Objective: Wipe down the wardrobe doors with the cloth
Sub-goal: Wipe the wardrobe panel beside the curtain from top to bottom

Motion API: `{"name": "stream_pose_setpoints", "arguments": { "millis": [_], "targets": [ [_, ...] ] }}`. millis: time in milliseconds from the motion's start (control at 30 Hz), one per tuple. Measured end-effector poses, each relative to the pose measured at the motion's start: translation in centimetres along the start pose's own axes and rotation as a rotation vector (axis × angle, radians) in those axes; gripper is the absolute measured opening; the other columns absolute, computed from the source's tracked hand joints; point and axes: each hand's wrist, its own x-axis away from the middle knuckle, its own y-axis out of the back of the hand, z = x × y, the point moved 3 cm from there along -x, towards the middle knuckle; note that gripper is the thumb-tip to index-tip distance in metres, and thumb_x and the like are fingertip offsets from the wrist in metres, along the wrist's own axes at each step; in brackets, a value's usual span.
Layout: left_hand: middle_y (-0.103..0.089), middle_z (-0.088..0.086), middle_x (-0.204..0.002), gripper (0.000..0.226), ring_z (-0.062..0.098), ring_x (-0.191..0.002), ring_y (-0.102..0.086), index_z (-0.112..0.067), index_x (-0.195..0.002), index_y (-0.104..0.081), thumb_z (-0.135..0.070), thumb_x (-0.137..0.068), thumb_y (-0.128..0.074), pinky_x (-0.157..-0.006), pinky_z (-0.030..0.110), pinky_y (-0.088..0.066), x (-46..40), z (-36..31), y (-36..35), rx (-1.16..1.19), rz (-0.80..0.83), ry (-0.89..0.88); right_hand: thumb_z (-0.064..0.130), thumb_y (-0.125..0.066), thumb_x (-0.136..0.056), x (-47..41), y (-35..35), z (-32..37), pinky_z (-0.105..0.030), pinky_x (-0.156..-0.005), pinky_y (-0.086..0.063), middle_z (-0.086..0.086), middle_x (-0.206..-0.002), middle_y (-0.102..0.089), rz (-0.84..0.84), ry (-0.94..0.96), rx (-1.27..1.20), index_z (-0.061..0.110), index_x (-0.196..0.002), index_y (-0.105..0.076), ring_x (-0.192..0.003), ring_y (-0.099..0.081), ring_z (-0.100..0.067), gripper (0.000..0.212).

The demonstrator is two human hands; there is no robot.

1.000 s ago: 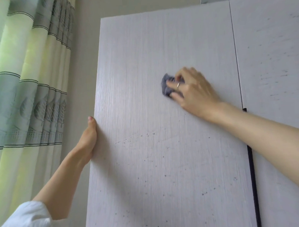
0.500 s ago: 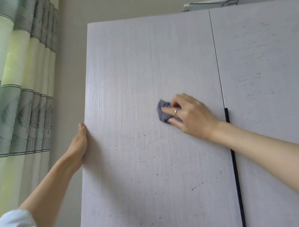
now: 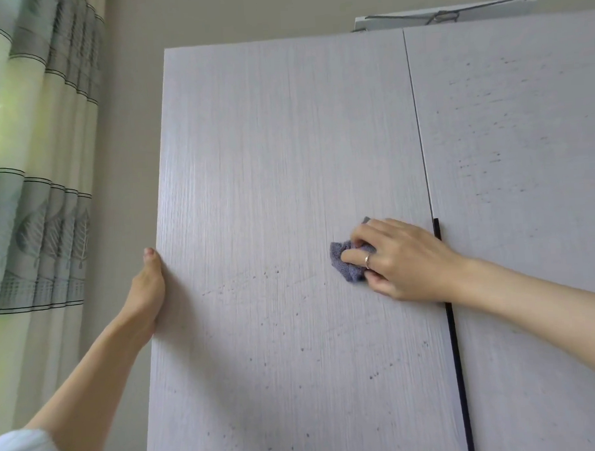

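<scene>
The left wardrobe door is pale grey with a fine vertical grain and small dark specks across its lower half. My right hand holds a bunched grey-blue cloth against this door, near its right edge at mid-height. My left hand grips the door's left edge, thumb on the front; its fingers are hidden behind the panel. The right wardrobe door also carries dark specks.
A thin black strip runs down the gap between the two doors. Green and cream striped curtains hang at the left, with a beige wall behind. A flat white box tied with string lies on top of the wardrobe.
My right hand has slid the cloth down the left door and then right toward the gap. My left hand has kept its hold on the door's left edge.
</scene>
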Motion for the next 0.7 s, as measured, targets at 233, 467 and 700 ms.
{"name": "stream_pose_setpoints", "arguments": {
  "millis": [233,467,700],
  "targets": [
    [-0.034,0.017,-0.149,0.071,0.032,-0.137,-0.033,-0.002,-0.146,-0.030,-0.054,-0.099,-0.018,-0.115,0.042,-0.024,0.1,-0.1,0.1,0.007,0.001,0.017,0.018,-0.055,-0.088,-4.1,3.8,-9.8,-0.042,-0.086,-0.048,-0.014,-0.116,-0.050,-0.091,-0.533,0.112,0.015,-0.125,-0.056,-0.111,-0.047,-0.033,0.037],
    [-0.037,0.015,-0.148,0.070,0.030,-0.136,-0.035,-0.004,-0.145,-0.033,-0.055,-0.099,-0.019,-0.114,0.040,-0.026,0.3,-0.2,0.1,0.042,0.023,0.038,0.020,-0.053,-0.094,-4.1,3.9,-11.5,-0.037,-0.089,-0.039,-0.011,-0.121,-0.047,-0.158,-0.733,0.052,0.019,-0.132,-0.055,-0.115,-0.043,-0.030,0.038],
    [-0.034,0.013,-0.150,0.072,0.029,-0.138,-0.033,-0.006,-0.147,-0.030,-0.058,-0.098,-0.017,-0.114,0.040,-0.024,0.9,-0.3,0.0,0.047,0.017,0.077,0.004,-0.068,-0.077,-1.2,3.1,-7.8,-0.044,-0.071,-0.047,-0.022,-0.092,-0.055,-0.107,-0.567,0.154,0.000,-0.105,-0.066,-0.082,-0.058,-0.040,0.029]
  ]
}}
